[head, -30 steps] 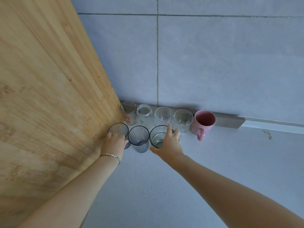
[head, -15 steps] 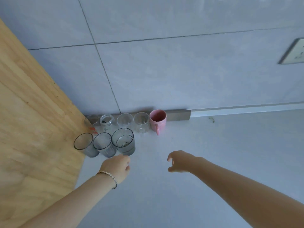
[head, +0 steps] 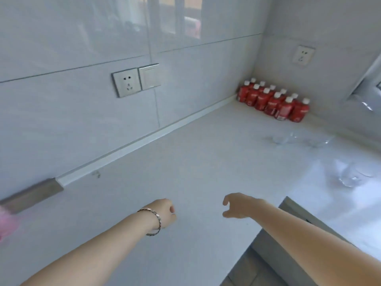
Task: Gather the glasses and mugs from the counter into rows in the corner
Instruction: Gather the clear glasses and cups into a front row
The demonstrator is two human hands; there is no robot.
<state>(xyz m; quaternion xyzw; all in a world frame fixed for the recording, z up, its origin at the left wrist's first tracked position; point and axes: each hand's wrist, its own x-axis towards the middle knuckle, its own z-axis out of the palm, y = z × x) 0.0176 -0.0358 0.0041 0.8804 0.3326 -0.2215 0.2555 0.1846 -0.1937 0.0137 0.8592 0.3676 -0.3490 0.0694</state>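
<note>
A blurred pink mug (head: 7,222) sits at the far left edge of the view on a pale grey counter (head: 195,168), just in front of a short metal strip (head: 31,195) that runs along the foot of the tiled wall. Further right on that wall, a steel power socket (head: 126,82) and a matching switch (head: 149,76) sit side by side. Low in the frame, a person's left hand (head: 166,212), a chain bracelet (head: 153,220) at its wrist, hangs above the bare counter with its fingers curled under and nothing in them. Beside it and apart, the right hand (head: 240,205) hovers loosely open and empty, thumb and fingers spread in a slack curve. In the far corner where the two walls meet, a cluster of red-labelled bottles with white caps (head: 273,101) stands in two rows, and a second socket (head: 303,55) is fixed to the wall above them. Nearer along the right-hand run of counter, several clear glasses (head: 301,138) stand together, their outlines smeared by motion blur, and one more clear glass (head: 350,175) stands alone closer to the camera, well apart from both hands
</note>
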